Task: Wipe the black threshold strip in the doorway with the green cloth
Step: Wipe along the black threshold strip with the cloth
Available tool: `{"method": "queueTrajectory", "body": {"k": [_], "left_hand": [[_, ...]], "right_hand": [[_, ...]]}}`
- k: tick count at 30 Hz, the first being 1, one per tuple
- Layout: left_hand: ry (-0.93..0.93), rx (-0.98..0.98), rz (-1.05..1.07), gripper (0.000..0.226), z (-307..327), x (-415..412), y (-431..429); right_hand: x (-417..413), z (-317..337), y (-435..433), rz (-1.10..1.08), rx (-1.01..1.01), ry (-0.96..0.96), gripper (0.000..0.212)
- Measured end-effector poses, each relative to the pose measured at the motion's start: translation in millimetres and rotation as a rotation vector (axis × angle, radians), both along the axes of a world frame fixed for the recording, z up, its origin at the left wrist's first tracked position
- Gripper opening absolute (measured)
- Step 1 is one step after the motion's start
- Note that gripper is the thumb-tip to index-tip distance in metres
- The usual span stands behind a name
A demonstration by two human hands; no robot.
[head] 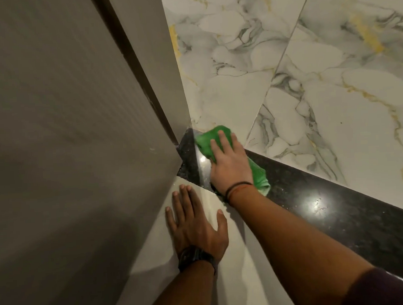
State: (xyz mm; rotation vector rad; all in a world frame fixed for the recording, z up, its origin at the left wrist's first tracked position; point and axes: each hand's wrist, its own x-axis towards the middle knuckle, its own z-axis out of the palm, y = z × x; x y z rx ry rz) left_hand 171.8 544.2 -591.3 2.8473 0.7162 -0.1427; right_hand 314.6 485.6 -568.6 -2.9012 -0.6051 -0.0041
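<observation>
The black speckled threshold strip (pixel 316 202) runs diagonally from the wall's corner toward the lower right, with a bright light reflection on it. My right hand (pixel 229 164) presses flat on the bunched green cloth (pixel 210 141) at the strip's far left end, next to the wall corner. Part of the cloth trails out beside my wrist. My left hand (pixel 193 226) lies flat with its fingers spread on the pale floor tile, just in front of the strip and close to the wall.
A grey wall and door frame (pixel 75 113) fills the left side, and its corner meets the strip's end. White marble-patterned tiles (pixel 308 63) with grey and gold veins lie beyond the strip. Plain pale tile (pixel 226 268) lies on the near side.
</observation>
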Motion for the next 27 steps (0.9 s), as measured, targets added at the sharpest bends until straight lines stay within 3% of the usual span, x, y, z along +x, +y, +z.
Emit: {"method": "queueTrajectory", "body": {"k": [4,7,11,15,17,23,25,27], "left_hand": [[0.032,0.026,0.007,0.087,-2,1,3],[-0.032,0.008,-0.005,0.084,1,0,1],[-0.076,0.005,0.002,0.088,-2,-2,0],[-0.047,0.021,-0.02,0.088,-1,-1,-1],[-0.048,0.043,-0.039,0.088,2,-3,-5],[0.018,0.027,-0.201,0.091,4,-38,-89],[0.031,0.021,-0.251,0.091,3,-46,-112],[0.029,0.044,-0.262,0.091,0,-48,-115]], "right_hand": [[-20,2,-2,0.41,0.026,0.053,0.058],[-39,3,-50,0.522,0.086,0.173,0.058],[-49,4,-141,0.453,0.137,0.234,0.062],[-61,7,-232,-0.005,0.213,0.141,0.056],[-85,8,-255,-0.126,0.238,0.094,0.053],[-162,3,-318,0.264,0.15,0.154,0.059],[-170,6,-360,0.265,0.114,0.176,0.059],[-178,6,-407,0.112,0.12,0.166,0.058]]}}
